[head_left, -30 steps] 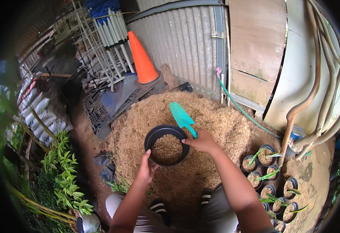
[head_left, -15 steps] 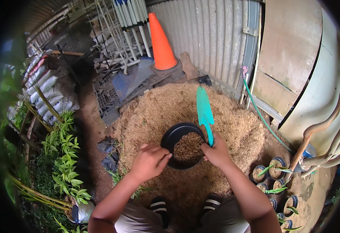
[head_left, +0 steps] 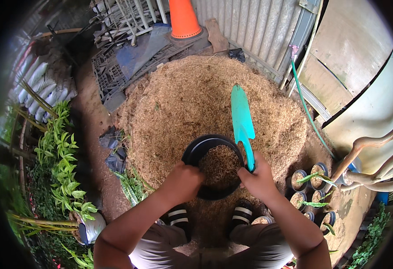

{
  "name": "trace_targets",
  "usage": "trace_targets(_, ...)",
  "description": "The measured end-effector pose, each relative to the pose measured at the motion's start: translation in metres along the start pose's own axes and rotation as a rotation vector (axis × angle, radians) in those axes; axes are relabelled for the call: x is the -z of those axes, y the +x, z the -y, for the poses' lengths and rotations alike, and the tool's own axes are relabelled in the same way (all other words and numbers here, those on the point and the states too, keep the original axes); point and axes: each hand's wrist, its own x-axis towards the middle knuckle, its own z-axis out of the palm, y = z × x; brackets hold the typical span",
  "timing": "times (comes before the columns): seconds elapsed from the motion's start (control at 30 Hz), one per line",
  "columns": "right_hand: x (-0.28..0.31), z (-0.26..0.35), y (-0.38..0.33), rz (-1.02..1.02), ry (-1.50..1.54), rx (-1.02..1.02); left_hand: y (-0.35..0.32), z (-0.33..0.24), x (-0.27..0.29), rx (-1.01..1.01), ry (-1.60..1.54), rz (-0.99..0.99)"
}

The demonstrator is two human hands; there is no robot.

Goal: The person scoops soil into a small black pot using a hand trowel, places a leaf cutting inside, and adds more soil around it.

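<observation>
A broad mound (head_left: 192, 98) of brown husks lies beyond a black pot (head_left: 195, 151), part-filled with loose husks (head_left: 219, 167), between two hands. The right hand (head_left: 257, 177) closes around a teal trowel (head_left: 242, 116), thumb at the pot's rim; the left hand (head_left: 185, 181) curls at the opposite rim, its hold unclear. Nearby, small pots (head_left: 326, 170) hold husks and green plants (head_left: 316, 204).

A round black plastic pot (head_left: 196, 151), partly filled with loose brown chaff-like material, is held above a broad tan heap (head_left: 183, 103) of similar material. The left hand (head_left: 182, 181) curls at the held pot's left rim, its grip hidden. At the held pot's right rim, the right hand (head_left: 258, 179) clasps a turquoise trowel (head_left: 242, 114), its blade pointing beyond that pot. 2 black shoes with white stripes (head_left: 178, 218) are nearer the person than the held pot.
</observation>
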Motion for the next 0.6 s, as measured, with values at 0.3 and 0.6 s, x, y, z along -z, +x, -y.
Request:
trace_targets(0.3,0.021,0.039,-0.024,0.035,0.226,-0.012,-0.021,-0.011,0.068,0.056,-0.34,-0.684)
trace_targets(0.6,0.028,0.055,-0.037,-0.067,0.057,0.129,-0.043,-0.026,0.098,0.15,-0.156,-0.879)
